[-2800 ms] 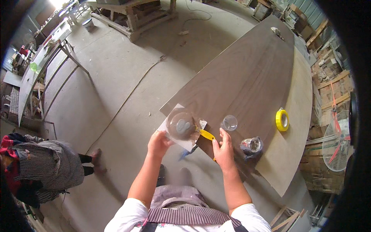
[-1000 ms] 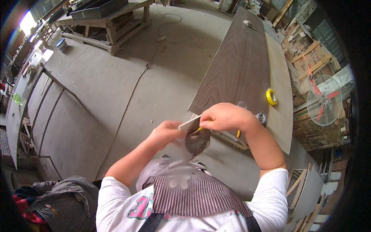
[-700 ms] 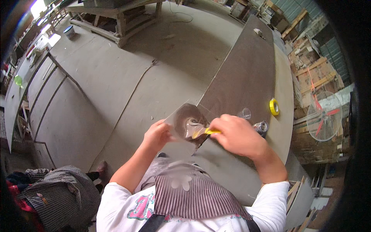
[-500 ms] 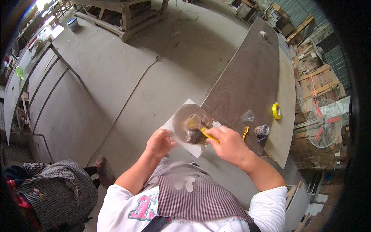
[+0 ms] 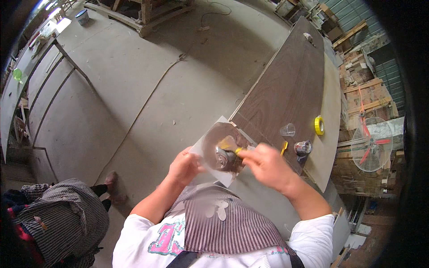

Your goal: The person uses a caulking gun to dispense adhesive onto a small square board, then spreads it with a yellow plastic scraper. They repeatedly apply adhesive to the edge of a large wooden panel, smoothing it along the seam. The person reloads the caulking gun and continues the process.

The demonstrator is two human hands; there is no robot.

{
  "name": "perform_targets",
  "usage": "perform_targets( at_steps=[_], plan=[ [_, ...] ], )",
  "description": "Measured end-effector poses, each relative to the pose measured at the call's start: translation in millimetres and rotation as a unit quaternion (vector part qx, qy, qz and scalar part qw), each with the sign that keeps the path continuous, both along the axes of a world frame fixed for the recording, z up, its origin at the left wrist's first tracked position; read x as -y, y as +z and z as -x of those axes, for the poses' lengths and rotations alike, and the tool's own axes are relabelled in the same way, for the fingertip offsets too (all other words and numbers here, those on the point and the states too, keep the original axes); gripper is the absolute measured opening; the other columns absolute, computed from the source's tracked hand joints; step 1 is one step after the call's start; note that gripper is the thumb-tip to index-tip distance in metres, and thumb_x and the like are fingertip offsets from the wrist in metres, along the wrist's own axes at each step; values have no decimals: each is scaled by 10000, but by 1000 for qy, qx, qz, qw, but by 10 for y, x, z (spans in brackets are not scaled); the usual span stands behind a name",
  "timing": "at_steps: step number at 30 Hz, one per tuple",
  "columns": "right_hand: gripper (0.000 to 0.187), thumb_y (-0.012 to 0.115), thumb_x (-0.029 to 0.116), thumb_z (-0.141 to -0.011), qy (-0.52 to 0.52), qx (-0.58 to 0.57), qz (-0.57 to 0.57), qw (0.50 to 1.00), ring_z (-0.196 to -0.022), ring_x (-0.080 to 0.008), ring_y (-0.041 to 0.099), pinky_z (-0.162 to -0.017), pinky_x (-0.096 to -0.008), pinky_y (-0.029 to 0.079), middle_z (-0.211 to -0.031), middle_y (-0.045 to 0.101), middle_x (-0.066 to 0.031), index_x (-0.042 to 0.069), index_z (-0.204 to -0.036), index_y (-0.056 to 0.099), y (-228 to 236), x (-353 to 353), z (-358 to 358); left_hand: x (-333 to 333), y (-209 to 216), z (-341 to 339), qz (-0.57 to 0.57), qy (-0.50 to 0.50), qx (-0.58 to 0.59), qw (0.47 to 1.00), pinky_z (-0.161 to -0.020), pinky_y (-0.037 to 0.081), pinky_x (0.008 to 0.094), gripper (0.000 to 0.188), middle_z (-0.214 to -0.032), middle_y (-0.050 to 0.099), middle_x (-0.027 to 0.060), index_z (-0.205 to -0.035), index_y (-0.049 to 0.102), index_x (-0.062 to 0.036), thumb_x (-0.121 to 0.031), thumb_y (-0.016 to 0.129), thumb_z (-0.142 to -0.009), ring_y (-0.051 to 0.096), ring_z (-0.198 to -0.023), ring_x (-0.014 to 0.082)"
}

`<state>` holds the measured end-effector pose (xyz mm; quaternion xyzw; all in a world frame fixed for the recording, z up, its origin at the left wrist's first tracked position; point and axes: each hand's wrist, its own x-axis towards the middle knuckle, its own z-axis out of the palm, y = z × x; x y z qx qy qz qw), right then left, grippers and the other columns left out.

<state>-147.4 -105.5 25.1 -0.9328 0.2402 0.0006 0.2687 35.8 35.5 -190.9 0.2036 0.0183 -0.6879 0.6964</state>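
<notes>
In front of my apron I hold a flat white board [image 5: 225, 178] tilted, my left hand [image 5: 184, 165] closed on its left edge. A brown smear covers much of it, with a glossy lump of brown-grey paste [image 5: 222, 160] near the middle. My right hand [image 5: 268, 165], somewhat blurred, grips a yellow-handled putty knife [image 5: 238, 151]. Its wide blade lies over the smear just above the lump. Beyond my right hand, a clear plastic cup [image 5: 288, 130], a small yellow-handled tool [image 5: 284, 148] and a stained clear container [image 5: 303, 148] are on a dark wood-grain panel [image 5: 286, 85].
A yellow tape roll [image 5: 319, 126] stands near the panel's right side. Farther right is a caged fan [image 5: 372, 145] beside stacked wood. A person in a striped garment [image 5: 67, 214] is at lower left. A cord [image 5: 152, 96] crosses the floor; a metal frame [image 5: 62, 51] stands left.
The putty knife has shifted slightly up on the board and its blade now lies more openly above the paste. My right hand has moved a little right and down.
</notes>
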Motion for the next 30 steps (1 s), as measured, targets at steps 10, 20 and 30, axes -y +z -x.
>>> perform_targets(
  at_steps=[10,20,30],
  plan=[
    [226,690,169,-845,-5,-70,-11,997,-705,-330,614,-648,-410,498,-780,614,-161,86,-1053,717,98,-18,-81,-16,-84,-54,-10,3,63,998,-688,639,391,290,-1002,677,130,-1142,566,37,-53,557,-866,706,-820,224],
    [215,661,196,-869,-98,53,6,994,-714,-333,619,-665,-432,503,-787,614,-158,111,-1058,718,-24,41,-103,-12,-70,-100,-24,-13,36,999,-698,623,390,349,-992,669,116,-1184,566,42,-55,558,-849,689,-829,220],
    [221,704,106,-818,75,-107,-5,991,-661,-266,598,-610,-368,485,-735,596,-116,96,-1036,738,-42,36,-130,-4,-40,-166,-26,-11,64,998,-698,637,399,344,-992,680,133,-1181,556,52,-56,559,-854,705,-806,239]
  ],
)
